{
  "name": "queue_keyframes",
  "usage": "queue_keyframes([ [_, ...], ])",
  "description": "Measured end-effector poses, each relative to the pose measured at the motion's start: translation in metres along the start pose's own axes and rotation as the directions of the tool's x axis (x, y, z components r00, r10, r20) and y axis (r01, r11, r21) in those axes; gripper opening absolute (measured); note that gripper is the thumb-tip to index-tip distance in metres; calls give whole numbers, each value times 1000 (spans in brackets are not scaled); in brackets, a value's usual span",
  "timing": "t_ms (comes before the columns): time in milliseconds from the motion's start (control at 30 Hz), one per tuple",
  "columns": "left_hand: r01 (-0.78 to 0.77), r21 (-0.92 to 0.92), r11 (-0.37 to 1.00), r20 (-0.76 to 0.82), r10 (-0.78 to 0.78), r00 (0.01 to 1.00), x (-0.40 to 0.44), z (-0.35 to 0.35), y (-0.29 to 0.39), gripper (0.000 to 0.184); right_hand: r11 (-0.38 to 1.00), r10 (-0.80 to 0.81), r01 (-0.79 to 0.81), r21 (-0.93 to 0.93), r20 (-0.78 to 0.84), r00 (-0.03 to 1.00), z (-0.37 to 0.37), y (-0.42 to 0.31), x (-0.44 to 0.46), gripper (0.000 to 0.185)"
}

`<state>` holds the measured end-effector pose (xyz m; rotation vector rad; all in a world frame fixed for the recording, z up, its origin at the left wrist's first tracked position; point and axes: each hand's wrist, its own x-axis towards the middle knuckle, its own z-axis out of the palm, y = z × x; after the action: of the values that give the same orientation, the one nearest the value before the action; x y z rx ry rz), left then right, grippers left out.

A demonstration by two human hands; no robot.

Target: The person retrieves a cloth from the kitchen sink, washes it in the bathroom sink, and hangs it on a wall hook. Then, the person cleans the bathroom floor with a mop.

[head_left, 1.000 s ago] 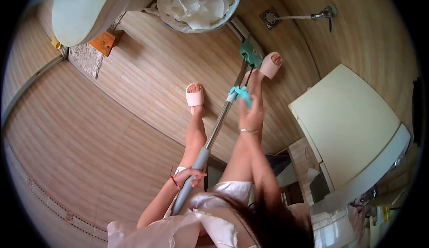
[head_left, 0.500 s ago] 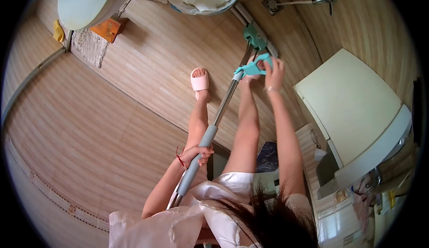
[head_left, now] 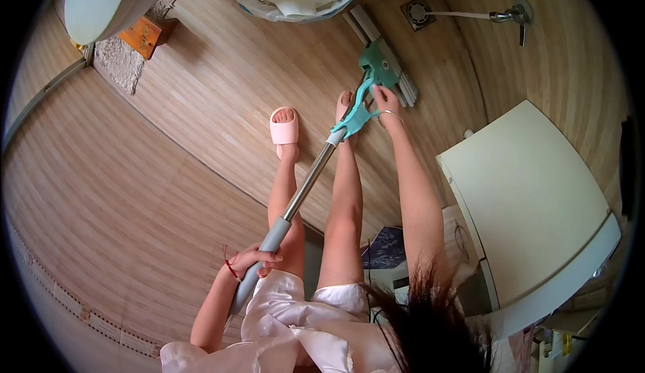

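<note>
My left hand (head_left: pixel 254 263) is wrapped around the grey grip of a squeeze mop (head_left: pixel 275 235), which slants up and right across my legs. Further along its metal pole sits a teal lever (head_left: pixel 361 114). The fingers of my right hand (head_left: pixel 386 99) are closed at the lever's far end, close to the green mop head (head_left: pixel 378 64). Part of that end is hidden behind the fingers. The mop head rests on the wood-patterned floor, its pale strips pointing both ways.
A bin (head_left: pixel 302 14) full of crumpled paper stands beyond the mop head. A floor drain (head_left: pixel 418 13) and a wall tap (head_left: pixel 514 14) are at upper right. A cream lidded appliance (head_left: pixel 531 198) stands at right. A wooden stool (head_left: pixel 144 36) sits on a shaggy mat (head_left: pixel 121 64) at left.
My right hand has brought the teal lever round from the right, nearer the mop head. The mop handle and my left hand have shifted down and left in view as the camera moved.
</note>
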<state>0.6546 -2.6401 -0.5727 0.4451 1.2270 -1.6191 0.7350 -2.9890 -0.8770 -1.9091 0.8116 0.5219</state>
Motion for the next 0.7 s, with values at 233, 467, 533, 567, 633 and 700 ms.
queue_keyframes([
  [233, -27, 33, 999, -27, 28, 999, -4, 27, -7, 19, 939, -307, 308, -154, 31, 951, -46, -119, -189, 27],
  [467, -38, 33, 999, -32, 39, 999, -2, 28, -12, 21, 854, -403, 405, -328, 75, 912, -38, -124, -189, 25],
  [533, -35, 31, 999, -34, 36, 999, -1, 24, -14, 22, 777, -457, 467, -423, 132, 880, -56, -134, -180, 23],
  [567, -32, 21, 999, -38, 32, 999, 0, 21, -15, 22, 776, -451, 438, -453, 86, 888, -59, -125, -173, 22],
  [633, -34, 25, 999, -69, 36, 997, 0, 20, -13, 22, 935, -183, 139, -327, -106, 977, -69, -104, -144, 22],
  [700, -32, 58, 998, -119, 39, 992, -4, 25, -9, 23, 919, -331, 250, -306, -251, 910, -88, -84, -96, 25],
])
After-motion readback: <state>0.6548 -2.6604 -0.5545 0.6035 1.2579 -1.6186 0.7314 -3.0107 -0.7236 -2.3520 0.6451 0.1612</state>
